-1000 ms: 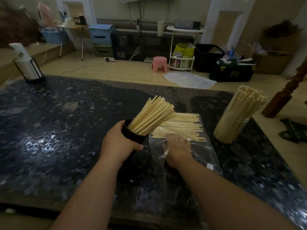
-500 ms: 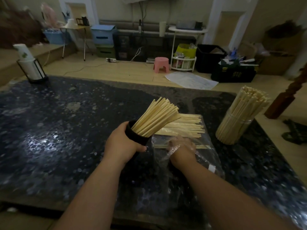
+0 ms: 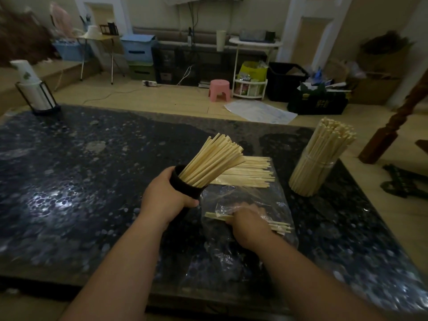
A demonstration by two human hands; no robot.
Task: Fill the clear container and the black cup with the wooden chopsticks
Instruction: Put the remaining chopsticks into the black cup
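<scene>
Right hand (image 3: 249, 224): inside clear plastic bag (image 3: 231, 198), fingers curled round a small bundle of wooden chopsticks (image 3: 279, 227).
Left hand (image 3: 165, 200): grips tilted black cup (image 3: 185, 187), packed with chopsticks, just beside the right hand.
Loose chopstick pile (image 3: 250, 173): flat, just beyond both hands.
Clear container (image 3: 312, 172): full, upright on speckled surface (image 3: 81, 181), beyond and right of the right hand.

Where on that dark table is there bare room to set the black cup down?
The left half of the dark speckled tabletop is bare, from the white bottle in its black wire stand to the left hand gripping the black cup. The right is crowded: clear plastic bag around the right hand, flat pile of wooden chopsticks, clear round container.
</scene>
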